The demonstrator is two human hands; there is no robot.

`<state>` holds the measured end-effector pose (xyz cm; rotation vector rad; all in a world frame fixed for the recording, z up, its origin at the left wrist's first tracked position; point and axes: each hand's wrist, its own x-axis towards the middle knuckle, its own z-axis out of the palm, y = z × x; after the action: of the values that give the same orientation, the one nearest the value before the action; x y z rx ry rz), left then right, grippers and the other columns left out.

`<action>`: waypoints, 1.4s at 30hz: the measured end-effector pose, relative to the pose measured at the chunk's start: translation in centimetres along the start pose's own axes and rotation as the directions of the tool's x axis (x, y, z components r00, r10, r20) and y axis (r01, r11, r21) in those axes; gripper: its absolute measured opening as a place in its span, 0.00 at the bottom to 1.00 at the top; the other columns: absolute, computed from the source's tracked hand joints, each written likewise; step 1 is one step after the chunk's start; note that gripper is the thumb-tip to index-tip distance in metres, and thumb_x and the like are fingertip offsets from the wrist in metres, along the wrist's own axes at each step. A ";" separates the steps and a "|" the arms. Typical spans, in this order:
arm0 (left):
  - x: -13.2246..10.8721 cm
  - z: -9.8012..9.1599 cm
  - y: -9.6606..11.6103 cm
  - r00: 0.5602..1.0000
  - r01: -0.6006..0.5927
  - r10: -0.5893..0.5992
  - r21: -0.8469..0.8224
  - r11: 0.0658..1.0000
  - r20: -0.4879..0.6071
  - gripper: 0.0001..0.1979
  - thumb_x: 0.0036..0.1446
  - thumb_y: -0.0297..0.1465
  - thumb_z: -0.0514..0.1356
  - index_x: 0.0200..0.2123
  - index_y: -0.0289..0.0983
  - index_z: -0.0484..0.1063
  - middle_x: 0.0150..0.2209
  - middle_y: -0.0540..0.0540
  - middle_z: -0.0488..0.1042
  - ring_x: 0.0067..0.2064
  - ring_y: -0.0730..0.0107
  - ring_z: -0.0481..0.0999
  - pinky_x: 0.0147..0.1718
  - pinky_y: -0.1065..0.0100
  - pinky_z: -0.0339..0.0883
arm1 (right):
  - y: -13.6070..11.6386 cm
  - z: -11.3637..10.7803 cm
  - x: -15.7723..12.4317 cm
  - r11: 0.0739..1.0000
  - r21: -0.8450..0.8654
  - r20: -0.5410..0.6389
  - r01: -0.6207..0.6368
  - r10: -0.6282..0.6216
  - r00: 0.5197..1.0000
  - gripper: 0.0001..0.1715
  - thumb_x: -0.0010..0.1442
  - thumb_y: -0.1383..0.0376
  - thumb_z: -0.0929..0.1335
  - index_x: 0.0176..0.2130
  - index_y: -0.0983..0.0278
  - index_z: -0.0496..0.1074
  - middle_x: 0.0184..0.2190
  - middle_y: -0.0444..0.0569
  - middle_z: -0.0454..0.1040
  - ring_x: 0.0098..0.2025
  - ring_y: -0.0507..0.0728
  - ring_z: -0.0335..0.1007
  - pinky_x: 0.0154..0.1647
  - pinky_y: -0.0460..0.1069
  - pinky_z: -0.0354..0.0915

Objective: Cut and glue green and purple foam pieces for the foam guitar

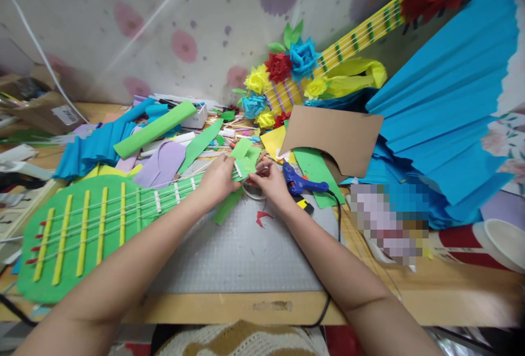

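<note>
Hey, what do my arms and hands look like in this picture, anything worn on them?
Both forearms are bare, with no sleeves, watch or bracelet showing. Your left hand and right hand are ungloved; rings can't be ruled out. A cream and mustard-brown knit garment shows below.

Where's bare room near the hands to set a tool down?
The gray cutting mat is bare low down, between the forearms, below the red paper scraps. The wooden table has a strip before the red-and-white bucket. Crowded: cut paper beyond the left hand, blue glue gun beside the right hand, green craft guitar leftward.
</note>
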<state>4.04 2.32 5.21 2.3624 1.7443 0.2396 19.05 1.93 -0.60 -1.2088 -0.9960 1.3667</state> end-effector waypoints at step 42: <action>-0.5 0.5 -0.2 0.999 -0.034 0.034 0.004 0.999 -0.014 0.25 0.43 0.31 0.63 0.47 0.32 0.65 0.47 0.36 0.67 0.52 0.52 0.67 0.49 0.59 0.62 | 0.6 0.4 -1.0 0.931 -0.348 -0.024 0.112 -0.129 0.991 0.18 0.49 0.63 0.69 0.41 0.60 0.63 0.31 0.43 0.72 0.32 0.54 0.74 0.39 0.53 0.71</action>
<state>3.85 1.85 4.72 2.4008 1.7131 0.2588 18.56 0.92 -0.97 -1.4045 -1.2939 1.0900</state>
